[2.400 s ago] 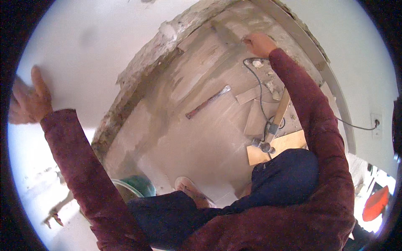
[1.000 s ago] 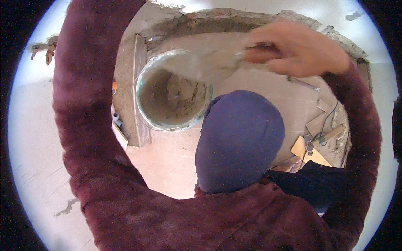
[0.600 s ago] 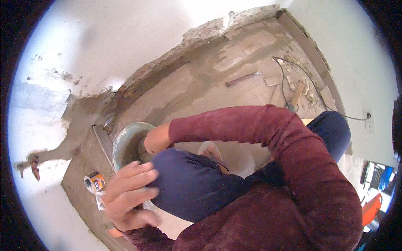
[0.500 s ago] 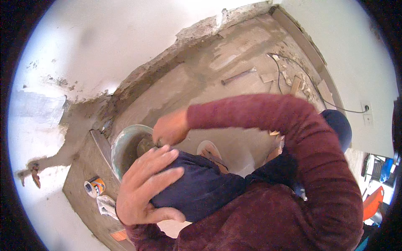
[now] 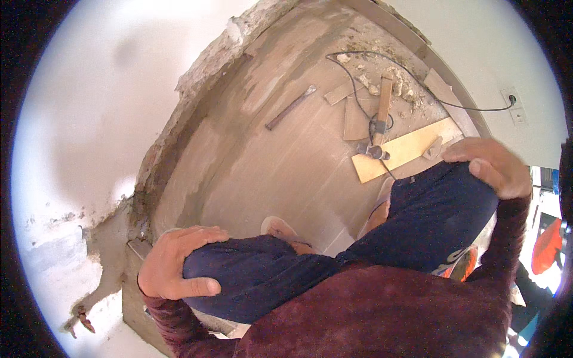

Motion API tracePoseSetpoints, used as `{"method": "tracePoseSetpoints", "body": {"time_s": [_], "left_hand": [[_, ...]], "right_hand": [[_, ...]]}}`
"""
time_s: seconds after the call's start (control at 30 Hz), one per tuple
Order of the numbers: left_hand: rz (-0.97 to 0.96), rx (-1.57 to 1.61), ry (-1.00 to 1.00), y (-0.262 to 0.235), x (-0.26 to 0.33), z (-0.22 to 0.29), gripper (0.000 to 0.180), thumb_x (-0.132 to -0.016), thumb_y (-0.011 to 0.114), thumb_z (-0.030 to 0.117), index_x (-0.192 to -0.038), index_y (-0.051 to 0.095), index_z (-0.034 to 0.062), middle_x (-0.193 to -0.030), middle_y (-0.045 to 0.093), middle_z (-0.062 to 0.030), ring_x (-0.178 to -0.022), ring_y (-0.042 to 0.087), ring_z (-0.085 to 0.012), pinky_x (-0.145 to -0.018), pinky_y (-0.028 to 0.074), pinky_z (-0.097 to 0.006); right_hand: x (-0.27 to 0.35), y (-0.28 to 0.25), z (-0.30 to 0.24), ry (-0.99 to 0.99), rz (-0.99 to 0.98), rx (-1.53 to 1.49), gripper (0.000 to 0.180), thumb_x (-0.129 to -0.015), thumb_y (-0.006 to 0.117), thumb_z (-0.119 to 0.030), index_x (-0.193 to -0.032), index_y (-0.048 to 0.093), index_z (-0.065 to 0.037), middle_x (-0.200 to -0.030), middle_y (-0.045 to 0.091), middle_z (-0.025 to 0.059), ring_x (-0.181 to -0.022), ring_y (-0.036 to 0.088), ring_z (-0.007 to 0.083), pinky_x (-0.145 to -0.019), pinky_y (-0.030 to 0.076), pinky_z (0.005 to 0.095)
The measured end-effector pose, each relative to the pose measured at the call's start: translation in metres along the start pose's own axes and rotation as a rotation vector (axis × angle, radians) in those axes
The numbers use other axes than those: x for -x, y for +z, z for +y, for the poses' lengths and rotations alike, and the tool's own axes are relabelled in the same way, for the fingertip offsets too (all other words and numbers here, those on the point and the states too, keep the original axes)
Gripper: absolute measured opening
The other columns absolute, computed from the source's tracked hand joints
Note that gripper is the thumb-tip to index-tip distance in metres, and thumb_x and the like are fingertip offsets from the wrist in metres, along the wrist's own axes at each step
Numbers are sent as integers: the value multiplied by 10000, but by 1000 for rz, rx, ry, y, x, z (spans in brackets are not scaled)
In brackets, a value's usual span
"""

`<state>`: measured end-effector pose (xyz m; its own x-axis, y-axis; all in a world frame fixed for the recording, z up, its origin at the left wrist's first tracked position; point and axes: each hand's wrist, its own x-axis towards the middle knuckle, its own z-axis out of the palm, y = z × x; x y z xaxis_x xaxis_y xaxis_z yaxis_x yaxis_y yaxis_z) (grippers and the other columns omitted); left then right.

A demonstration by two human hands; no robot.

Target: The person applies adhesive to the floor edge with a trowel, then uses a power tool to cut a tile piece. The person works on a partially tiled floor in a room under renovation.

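Observation:
My left hand [image 5: 179, 259] lies over my left knee, on the dark blue trousers [image 5: 256, 271], fingers stretched out and thumb apart. On my right knee rests my right hand [image 5: 492, 167], its thumb apart from the fingers and nothing in its grasp. Just beyond that knee, a yellowish board [image 5: 412, 146] lies on the floor. A hammer [image 5: 382, 116] with a wooden handle lies with its head on the board's left end. Farther left is a long metal chisel [image 5: 290, 107]. The bucket is hidden behind my left hand and knee.
A black cable [image 5: 412, 74] loops from the wall socket [image 5: 512, 100] across the floor. Broken plaster [image 5: 400, 89] and tile pieces [image 5: 356, 119] lie along the far right wall. On the left, the wall's lower edge [image 5: 179, 113] is chipped rough.
My right hand has left the bucket and swung right onto my right knee. My left hand has settled on the left knee. The view has turned rightward, uncovering the hammer and board.

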<state>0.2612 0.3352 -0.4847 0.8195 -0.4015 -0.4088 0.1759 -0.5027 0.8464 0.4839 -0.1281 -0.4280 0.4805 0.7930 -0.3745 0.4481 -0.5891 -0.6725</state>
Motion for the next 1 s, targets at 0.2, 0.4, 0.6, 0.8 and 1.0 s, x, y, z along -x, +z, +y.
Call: {"method": "tracePoseSetpoints", "body": {"time_s": [0.2, 0.4, 0.6, 0.8, 1.0], "left_hand": [[-82, 141, -216, -4, -50, 30, 648, -741, 682, 522, -1084, 650, -28, -1065, 661, -198, -1018, 624, -352, -899, 461, -390], [16, 286, -303, 11, -69, 58, 520, -747, 689, 426, -1006, 692, -25, -1072, 675, -178, -1050, 614, -320, -944, 438, -386], [22, 188, -513, 10, -118, 106, 369, -699, 760, 274, -930, 683, -4, -1005, 679, -151, -1022, 619, -304, -941, 436, -408], [-345, -92, -245, -9, -188, 157, 313, -669, 805, 270, -784, 621, 43, -856, 661, -105, -905, 635, -308, -812, 463, -400], [-609, -94, -500, -13, -257, 128, 211, -826, 705, 226, -809, 617, 35, -789, 645, -108, -767, 647, -243, -733, 491, -370]], "right_hand": [[-2, 7, 72, -542, 232, -417, 436, -791, 555, -322, -971, 701, 47, -1026, 668, 240, -906, 655, 359, -804, 509, 411], [-56, -5, 117, -956, -1, -522, 367, -783, 567, -231, -1007, 691, 32, -1039, 660, 203, -898, 643, 374, -793, 508, 430], [-67, 9, 143, -1056, 102, -652, 389, -814, 539, -275, -992, 697, 33, -1003, 669, 201, -862, 635, 367, -767, 506, 430], [-20, -6, 197, -789, 432, -611, 406, -685, 628, -266, -955, 705, 27, -894, 655, 171, -759, 576, 263, -654, 434, 374], [28, 32, 255, 287, 1056, -547, 212, -818, 568, -57, -967, 691, 32, -840, 611, 32, -724, 519, 126, -684, 418, 257]]}}
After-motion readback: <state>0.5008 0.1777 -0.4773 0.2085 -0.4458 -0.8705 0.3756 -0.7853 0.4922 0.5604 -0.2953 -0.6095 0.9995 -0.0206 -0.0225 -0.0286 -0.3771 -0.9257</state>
